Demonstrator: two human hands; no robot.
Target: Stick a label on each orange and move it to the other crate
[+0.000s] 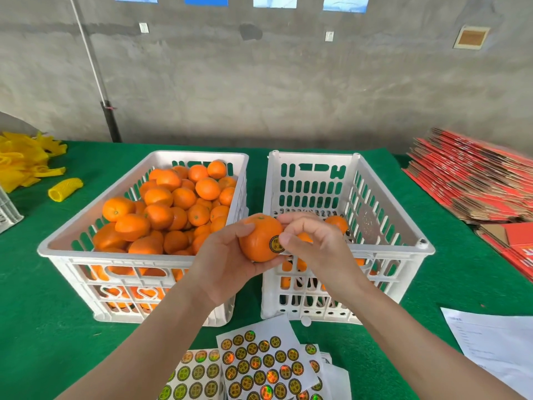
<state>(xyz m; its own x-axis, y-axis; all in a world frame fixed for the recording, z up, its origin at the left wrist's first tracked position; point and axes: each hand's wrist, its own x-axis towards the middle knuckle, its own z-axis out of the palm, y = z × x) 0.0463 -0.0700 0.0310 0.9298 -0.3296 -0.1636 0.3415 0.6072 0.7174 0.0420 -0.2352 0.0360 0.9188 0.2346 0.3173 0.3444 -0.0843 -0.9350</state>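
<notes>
**A:** How far along are we?

**B:** Early, I judge. Nearest me, the label sheets [259,362] lie on the table [43,313], with most of their stickers unpeeled. Just beyond, the left hand [222,264] holds one orange [256,238] in the air over the gap between the two crates, its fingers [245,228] curled round the fruit. The right hand [314,243] has its fingertips bent in, pinching a round label [275,243] against the peel.

**A:** And the crates?

**B:** The left crate [144,255] is heaped full. The right crate [383,246] holds only a few labelled oranges [337,222] low down, so I reckon nearly everything is left to do.

**A:** And the room?

**B:** The table is covered in green cloth. A printed paper [496,342] lies to my right, yellow foam nets [23,166] far left and flattened red cartons [476,186] far right. Behind it all is a bare concrete wall [288,82].
</notes>
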